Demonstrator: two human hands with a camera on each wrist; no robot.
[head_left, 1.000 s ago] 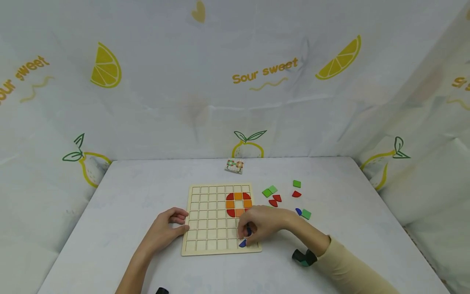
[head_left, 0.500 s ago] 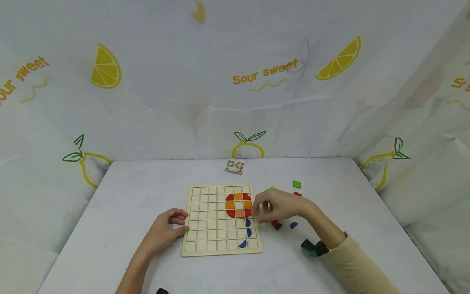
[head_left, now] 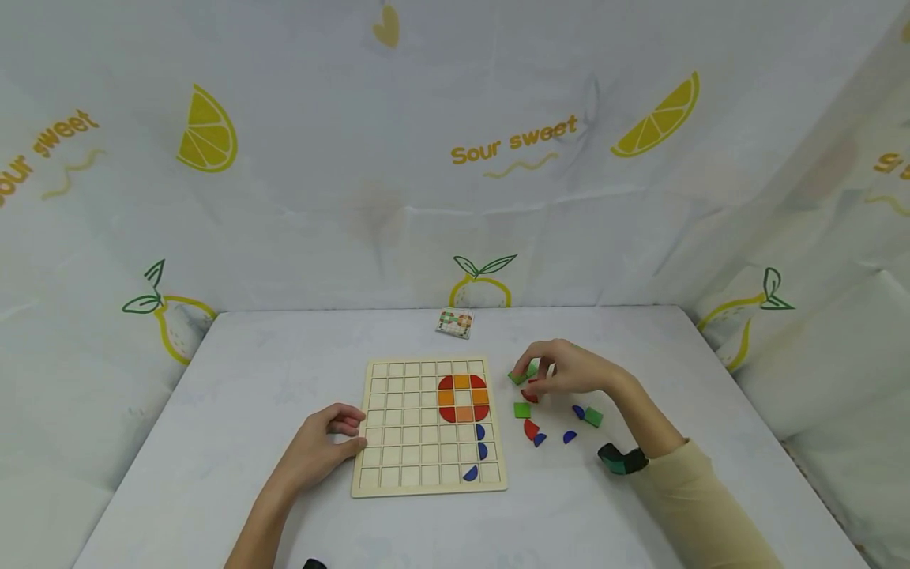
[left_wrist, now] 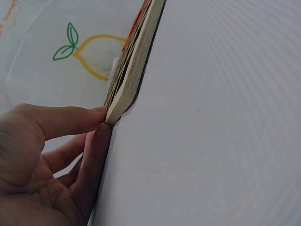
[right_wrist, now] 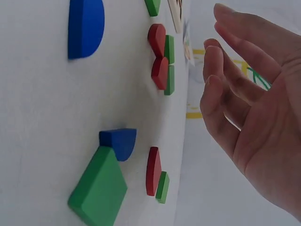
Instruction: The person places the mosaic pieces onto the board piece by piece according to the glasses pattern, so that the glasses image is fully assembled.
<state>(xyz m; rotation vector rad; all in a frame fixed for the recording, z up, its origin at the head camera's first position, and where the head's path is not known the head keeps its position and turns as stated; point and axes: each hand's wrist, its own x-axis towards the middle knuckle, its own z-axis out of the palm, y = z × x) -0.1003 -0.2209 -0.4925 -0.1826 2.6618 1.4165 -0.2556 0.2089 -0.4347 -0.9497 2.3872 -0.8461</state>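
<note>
A pale wooden grid board (head_left: 412, 454) lies on the table with red and orange tiles forming a ring in its upper right. Three blue half discs (head_left: 483, 451) are on its lower right. My left hand (head_left: 320, 446) rests thumb and fingertips against the board's left edge; the left wrist view shows the thumb (left_wrist: 75, 120) touching that edge. My right hand (head_left: 572, 370) hovers with curved fingers over red wedges (head_left: 529, 396) and light green tiles (head_left: 517, 378) right of the board. No piece shows between its fingers in the right wrist view.
Loose pieces lie right of the board: a green square (head_left: 522, 410), a red wedge (head_left: 531, 429), blue half discs (head_left: 569, 436) and a darker green square (head_left: 593, 417). A small pattern card (head_left: 455, 322) is at the back. A printed white cloth (head_left: 320, 197) hangs behind.
My right hand has moved from the board's lower right to its right edge, then further right and back over the loose tiles. The blue half discs on the board are uncovered. My left hand stays put.
</note>
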